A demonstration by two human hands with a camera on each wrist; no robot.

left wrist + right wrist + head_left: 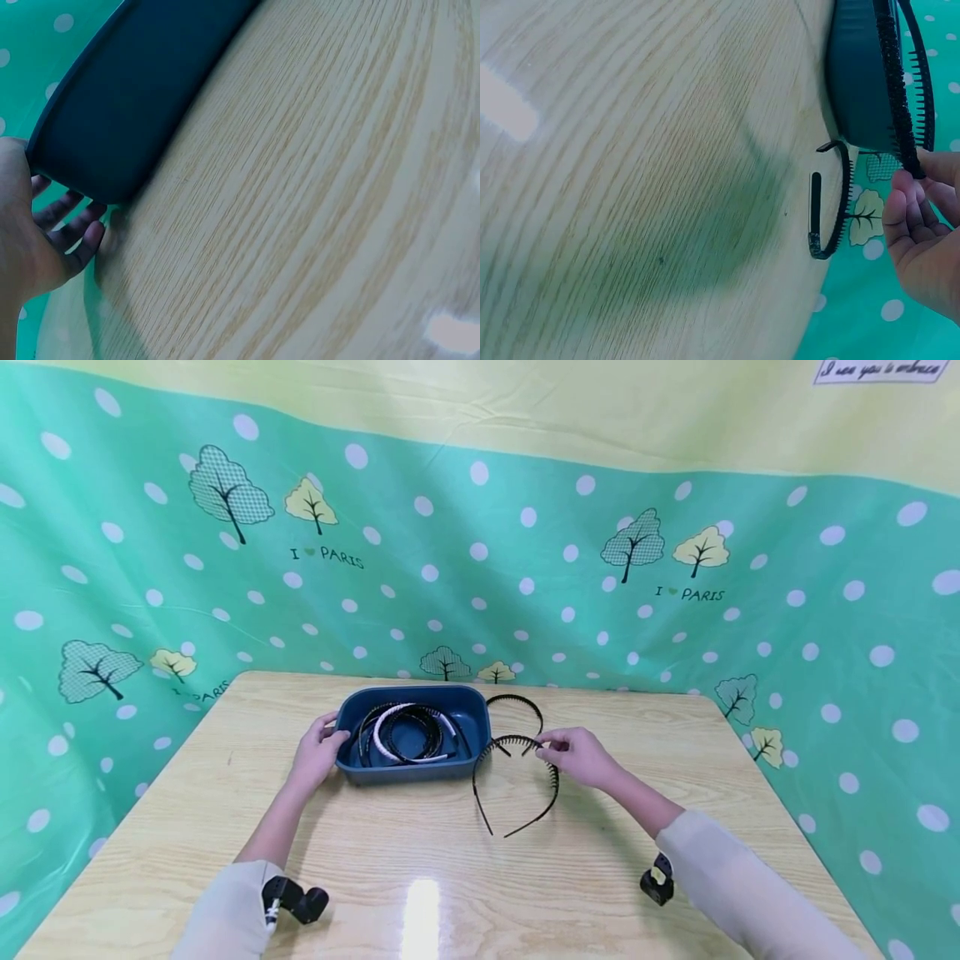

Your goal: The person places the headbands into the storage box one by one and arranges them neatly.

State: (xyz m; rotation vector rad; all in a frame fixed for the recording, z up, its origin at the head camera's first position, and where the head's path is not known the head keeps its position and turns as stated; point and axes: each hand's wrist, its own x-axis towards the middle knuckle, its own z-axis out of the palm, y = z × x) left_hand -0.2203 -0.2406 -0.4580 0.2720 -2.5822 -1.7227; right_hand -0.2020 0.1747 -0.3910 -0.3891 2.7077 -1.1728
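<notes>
My right hand pinches a black toothed headband between thumb and fingertips, near the top of its arch. The headband's two ends point down toward me, and its upper left side overlaps the bin in the head view. In the right wrist view the held headband has a rough, sparkly outer face and teeth inside. At the left end of a dark blue bin, my left hand grips the wall, thumb at the rim and fingers outside. Several black headbands and a white one lie in the bin.
Another black toothed headband rests on the wooden table just right of the bin, behind the held one. A green dotted curtain hangs along the table's back edge.
</notes>
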